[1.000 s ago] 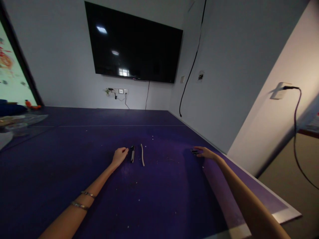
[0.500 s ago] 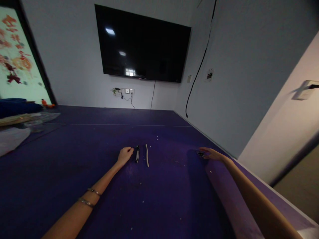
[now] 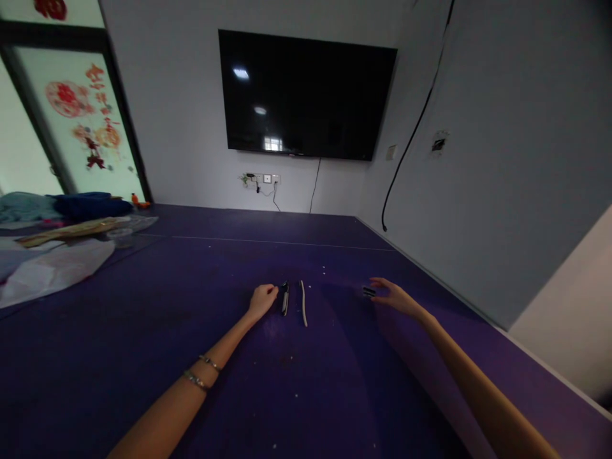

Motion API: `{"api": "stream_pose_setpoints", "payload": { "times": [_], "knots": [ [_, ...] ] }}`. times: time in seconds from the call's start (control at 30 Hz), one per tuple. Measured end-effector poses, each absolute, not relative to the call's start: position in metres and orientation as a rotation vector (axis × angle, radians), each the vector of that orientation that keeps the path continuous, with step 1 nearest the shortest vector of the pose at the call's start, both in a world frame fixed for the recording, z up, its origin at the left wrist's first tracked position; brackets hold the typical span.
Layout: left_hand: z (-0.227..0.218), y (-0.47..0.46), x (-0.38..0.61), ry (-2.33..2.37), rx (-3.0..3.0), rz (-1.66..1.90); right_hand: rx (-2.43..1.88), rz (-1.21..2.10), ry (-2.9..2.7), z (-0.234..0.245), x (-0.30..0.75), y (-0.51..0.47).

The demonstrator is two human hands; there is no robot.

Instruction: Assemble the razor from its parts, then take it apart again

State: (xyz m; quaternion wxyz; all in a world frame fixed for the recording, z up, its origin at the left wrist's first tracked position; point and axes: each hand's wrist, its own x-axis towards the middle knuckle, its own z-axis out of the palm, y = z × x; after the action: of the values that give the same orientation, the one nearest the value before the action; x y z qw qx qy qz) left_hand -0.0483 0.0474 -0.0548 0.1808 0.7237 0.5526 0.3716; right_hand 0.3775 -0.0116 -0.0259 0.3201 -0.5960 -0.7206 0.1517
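My left hand point(image 3: 264, 301) rests on the purple surface with its fingers curled closed. Its fingertips meet the dark upper end of a slim black-and-silver object point(image 3: 285, 301), whose kind I cannot make out; whether they grip it is hard to see. Just right of that lies a thin, slightly curved cream-coloured stick point(image 3: 303, 306). Farther right, low over the surface, my right hand point(image 3: 396, 297) has a small dark block with a pale stripe point(image 3: 368, 291) between thumb and fingertips.
The purple surface point(image 3: 229, 268) carries several tiny white specks. Plastic bags point(image 3: 62, 268) and folded cloth point(image 3: 93, 205) lie at the far left. A black cable point(image 3: 406, 153) hangs along the right wall, and a television point(image 3: 306, 95) is mounted ahead.
My right hand has moved left, bringing the small dark block closer to the cream stick. My left hand stays beside the black-and-silver object. The camera view has turned left.
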Motion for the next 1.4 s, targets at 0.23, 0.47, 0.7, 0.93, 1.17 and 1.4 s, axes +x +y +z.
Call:
{"api": "stream_pose_setpoints", "payload": {
  "times": [0.23,0.47,0.7,0.93,1.17,1.4],
  "knots": [
    [-0.054,0.045,-0.047,1.556,2.044,1.055,-1.318,0.508,-2.168,-0.026,0.285,0.009],
    [-0.055,0.043,-0.045,1.563,2.026,1.064,-1.252,0.548,-2.231,-0.038,0.248,0.029],
    [-0.053,0.041,-0.044,1.574,2.021,1.047,-1.209,0.533,-2.22,-0.043,0.243,0.031],
    [-0.05,0.037,-0.044,1.602,2.023,1.016,-1.203,0.533,-2.208,-0.048,0.244,0.032],
    [-0.052,0.037,-0.044,1.592,2.059,0.978,-1.199,0.549,-2.185,-0.049,0.244,0.031],
    [-0.055,0.039,-0.044,1.582,2.098,0.943,-1.198,0.475,-2.118,-0.055,0.242,0.031]
  ]
}}
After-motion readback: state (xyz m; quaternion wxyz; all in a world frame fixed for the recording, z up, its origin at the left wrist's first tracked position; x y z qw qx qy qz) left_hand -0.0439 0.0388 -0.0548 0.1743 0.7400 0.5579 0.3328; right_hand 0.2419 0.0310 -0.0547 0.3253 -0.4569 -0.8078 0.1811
